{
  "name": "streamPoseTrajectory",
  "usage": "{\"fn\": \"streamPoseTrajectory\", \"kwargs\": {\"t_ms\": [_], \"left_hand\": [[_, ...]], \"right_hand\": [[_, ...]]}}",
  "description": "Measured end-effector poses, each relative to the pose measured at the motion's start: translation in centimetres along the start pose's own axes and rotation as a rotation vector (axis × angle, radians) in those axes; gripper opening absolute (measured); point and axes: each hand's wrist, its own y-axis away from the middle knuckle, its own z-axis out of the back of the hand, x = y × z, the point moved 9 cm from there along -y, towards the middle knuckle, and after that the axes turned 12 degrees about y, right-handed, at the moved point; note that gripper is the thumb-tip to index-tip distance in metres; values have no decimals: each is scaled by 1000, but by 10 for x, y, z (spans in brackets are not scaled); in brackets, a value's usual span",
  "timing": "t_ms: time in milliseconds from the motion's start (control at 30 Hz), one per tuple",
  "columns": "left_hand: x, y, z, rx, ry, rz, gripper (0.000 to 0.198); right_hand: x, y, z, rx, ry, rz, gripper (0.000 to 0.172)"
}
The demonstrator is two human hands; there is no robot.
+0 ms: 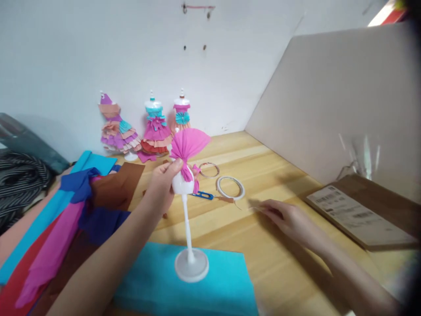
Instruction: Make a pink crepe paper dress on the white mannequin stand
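My left hand (166,182) is closed around the torso of a small white dress mannequin (187,224), which stands tilted slightly with its round base low in view. Its thumb presses a gathered pink crepe paper fan (189,145) against the mannequin's front. The fan spreads out above the pinch, and a short tail hangs below. Over the wood at the right, my right hand (286,217) pinches a thin pale strand (255,208); whether it is thread or tape I cannot tell. Left of that hand lie a white tape roll (241,188) and a blue cutter (204,195).
Several dressed mannequins (154,127) stand against the wall. Folded crepe paper (72,184) in several colours covers the left side. A turquoise sheet (226,281) lies in front. A thinner tape ring (209,163) lies mid-table; a labelled cardboard box (362,215) sits at the right.
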Motion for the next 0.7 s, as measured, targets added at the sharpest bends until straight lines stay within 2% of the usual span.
{"fn": "streamPoseTrajectory", "kwargs": {"t_ms": [67,200,333,467,533,700], "left_hand": [[8,1,-3,42,-1,66,41],[16,5,-8,131,5,159,43],[19,8,-13,182,3,196,42],[21,9,-13,177,-12,212,42],[22,8,-12,167,-24,213,42],[26,6,-10,162,-43,222,37]], "right_hand": [[0,0,3,-78,-66,68,26],[11,0,1,-58,-132,216,29],[16,-3,1,-57,-158,290,29],[17,-5,-1,-55,-170,310,28],[18,-6,-1,-50,-192,306,33],[19,-8,5,-78,-225,278,35]]}}
